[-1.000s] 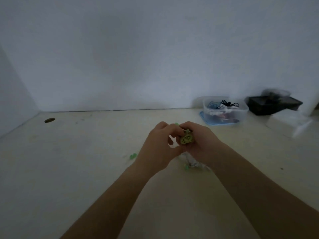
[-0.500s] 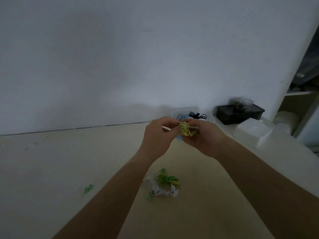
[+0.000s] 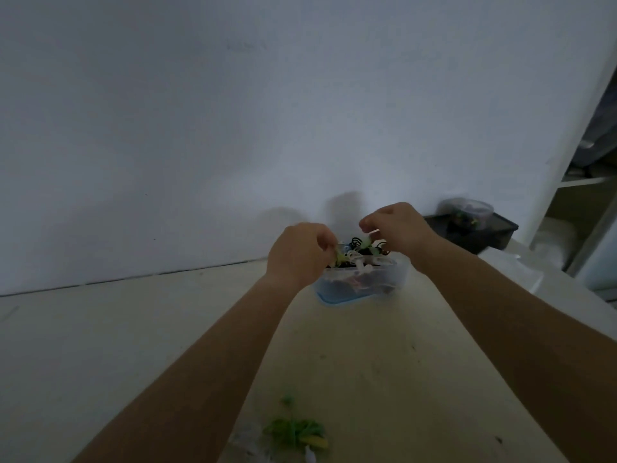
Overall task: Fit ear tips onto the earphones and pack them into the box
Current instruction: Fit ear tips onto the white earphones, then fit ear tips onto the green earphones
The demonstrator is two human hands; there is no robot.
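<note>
Packing step, we judge. Left hand (image 3: 297, 255) and right hand (image 3: 397, 228) over the clear box (image 3: 362, 279) at the tabletop's (image 3: 367, 362) far edge, each grip pinching part of green earphones (image 3: 344, 253). Next: lower, release inside. More earphones (image 3: 297, 432) wait nearby.

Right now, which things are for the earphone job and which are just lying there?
For the job:
- green earphones pinched between left hand and right hand
- clear box under them
- green earphone pile nearer you

Just lying about:
- black tray
- round clear tub on it
</note>
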